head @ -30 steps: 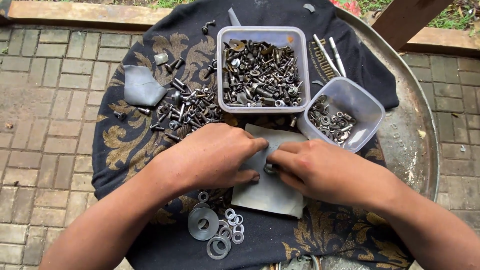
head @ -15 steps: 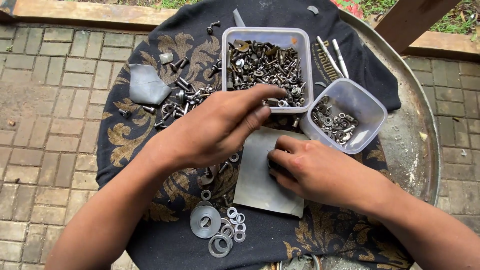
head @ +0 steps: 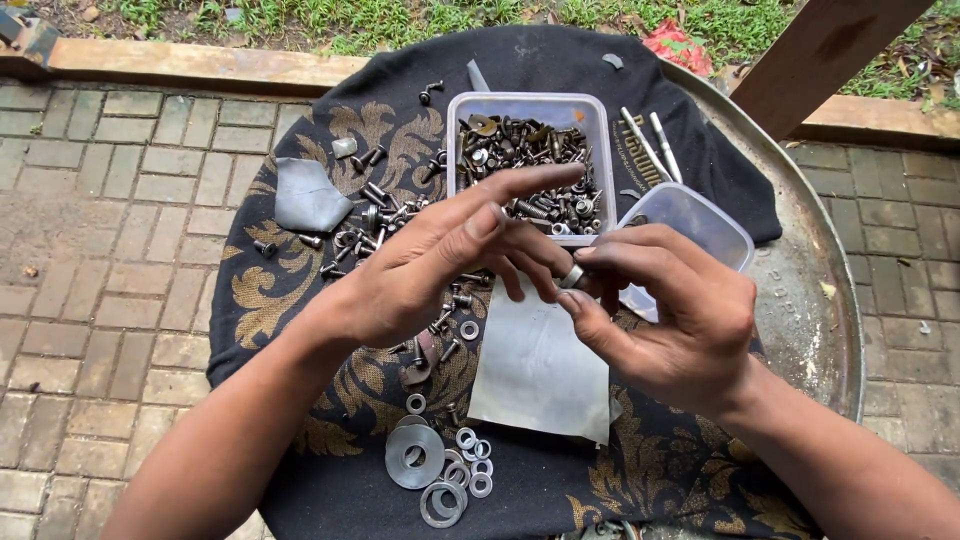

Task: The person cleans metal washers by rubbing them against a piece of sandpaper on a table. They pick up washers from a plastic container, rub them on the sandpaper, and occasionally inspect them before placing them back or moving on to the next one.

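Head view: round metal tray (head: 820, 300) on brick paving, dark patterned cloth (head: 300, 290) draped over it. On the cloth, a rectangular tub (head: 530, 108) full of bolts and screws, a smaller tub (head: 700, 225) just right of it, partly behind my right hand. A grey sheet (head: 540, 370) lies flat below my hands, with a loose pile of bolts (head: 375, 215) at upper left of it and a torn grey scrap (head: 308, 197) beside that. Washers (head: 440, 465) are grouped near the cloth's front edge, big ones and small. My left hand (head: 420, 270) is open, fingers spread, touching the right fingertips. My right hand (head: 670, 310) pinches a small metal ring (head: 571, 276) between thumb and fingers, raised above the sheet.
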